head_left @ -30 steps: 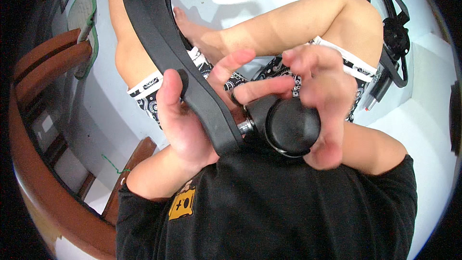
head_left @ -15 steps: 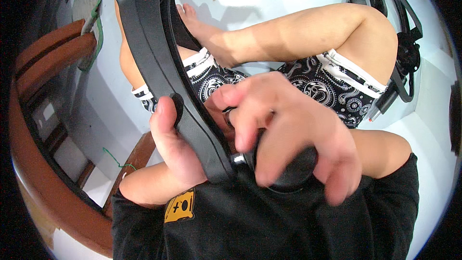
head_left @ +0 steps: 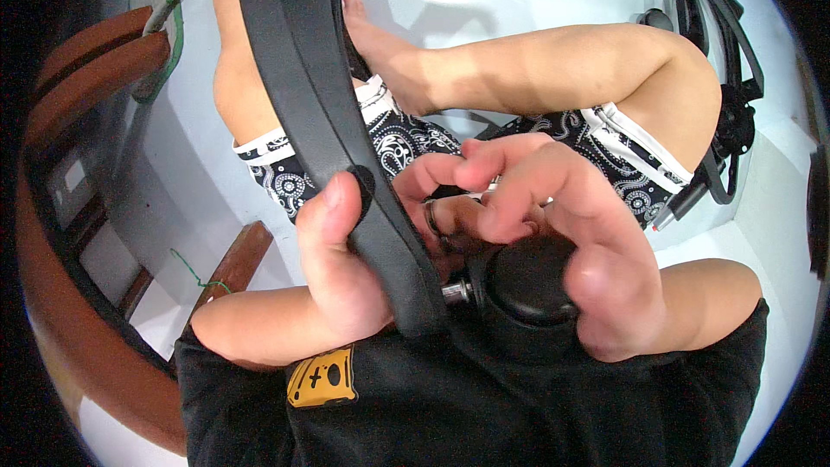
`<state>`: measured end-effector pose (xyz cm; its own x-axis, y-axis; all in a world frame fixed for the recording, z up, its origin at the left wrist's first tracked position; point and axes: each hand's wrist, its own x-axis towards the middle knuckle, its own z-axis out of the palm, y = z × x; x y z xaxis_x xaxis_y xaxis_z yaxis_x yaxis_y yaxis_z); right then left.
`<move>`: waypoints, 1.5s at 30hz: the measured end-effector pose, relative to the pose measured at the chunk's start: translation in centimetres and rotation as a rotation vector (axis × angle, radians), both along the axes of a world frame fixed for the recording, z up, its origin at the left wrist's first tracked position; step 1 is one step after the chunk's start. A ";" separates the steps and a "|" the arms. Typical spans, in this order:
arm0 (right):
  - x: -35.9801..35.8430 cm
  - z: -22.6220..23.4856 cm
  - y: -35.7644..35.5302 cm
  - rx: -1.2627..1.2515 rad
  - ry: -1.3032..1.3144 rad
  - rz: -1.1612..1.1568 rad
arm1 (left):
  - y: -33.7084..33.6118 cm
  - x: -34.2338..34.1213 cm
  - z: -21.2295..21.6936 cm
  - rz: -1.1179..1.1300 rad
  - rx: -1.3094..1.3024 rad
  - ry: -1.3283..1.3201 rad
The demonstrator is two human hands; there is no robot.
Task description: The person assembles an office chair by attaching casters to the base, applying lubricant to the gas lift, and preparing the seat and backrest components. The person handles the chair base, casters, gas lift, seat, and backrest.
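Head camera looks straight down, close above the lap.

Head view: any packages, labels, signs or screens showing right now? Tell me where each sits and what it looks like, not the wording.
Shirt patch: on the black shirt at lower centre-left, just below the left hand; roughly rectangular, yellow-orange with dark marks.
Pale rectangular tag or plate: on the dark frame at the far left edge; too small to tell what it is.
No packages, signs or screens in view.

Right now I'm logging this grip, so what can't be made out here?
Head view only:
- Round black knob: its far side is hidden by the right hand.
- Black strap: top end cut off by the upper edge; lower end covered by the left hand.
- Black gear, right: bent at the fisheye rim.
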<state>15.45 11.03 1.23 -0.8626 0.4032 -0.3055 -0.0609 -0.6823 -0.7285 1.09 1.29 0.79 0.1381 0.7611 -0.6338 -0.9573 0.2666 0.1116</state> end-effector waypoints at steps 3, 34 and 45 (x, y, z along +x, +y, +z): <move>0.0 0.6 -0.2 0.037 -0.118 0.024 | 0.1 0.3 0.2 0.069 -0.074 -0.094; -1.5 0.2 -1.9 0.601 -0.058 -0.084 | -0.4 -0.8 0.8 -0.067 -0.094 0.072; -1.8 0.7 -1.1 0.596 -0.098 0.055 | -1.5 -0.9 -0.3 0.073 -0.005 -0.120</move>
